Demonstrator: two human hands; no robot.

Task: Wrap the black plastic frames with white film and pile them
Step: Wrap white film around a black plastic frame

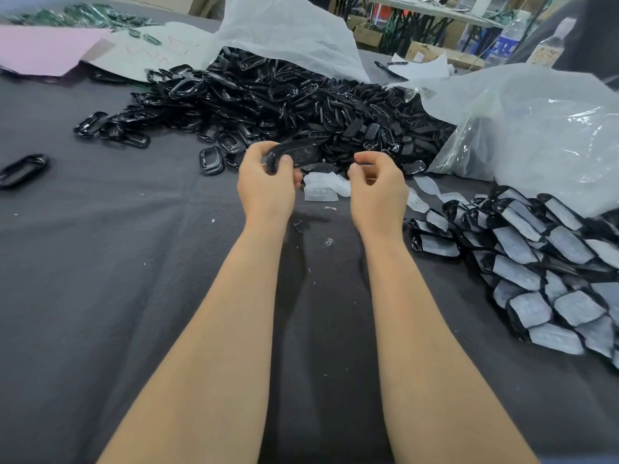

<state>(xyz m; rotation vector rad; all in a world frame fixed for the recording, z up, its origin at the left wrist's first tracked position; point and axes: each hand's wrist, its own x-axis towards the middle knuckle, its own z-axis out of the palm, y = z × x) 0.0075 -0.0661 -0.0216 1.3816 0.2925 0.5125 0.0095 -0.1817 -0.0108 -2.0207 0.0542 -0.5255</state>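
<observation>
Loose black frames (284, 105) lay heaped just beyond the grip, wrapped frames (536, 262) piled to its right, white film pieces (321, 187) beneath. The left hand (266, 175) clutched a single frame (296, 153); the right hand (375, 182) curled, fingertips together, contents unclear.

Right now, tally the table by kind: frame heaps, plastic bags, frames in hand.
Bare black frame heap: 1
Wrapped frame pile: 1
Plastic bags: 2
Frame in left hand: 1
Total: 5

loose frames (284, 105) behind, wrapped pile (536, 272) rt
</observation>
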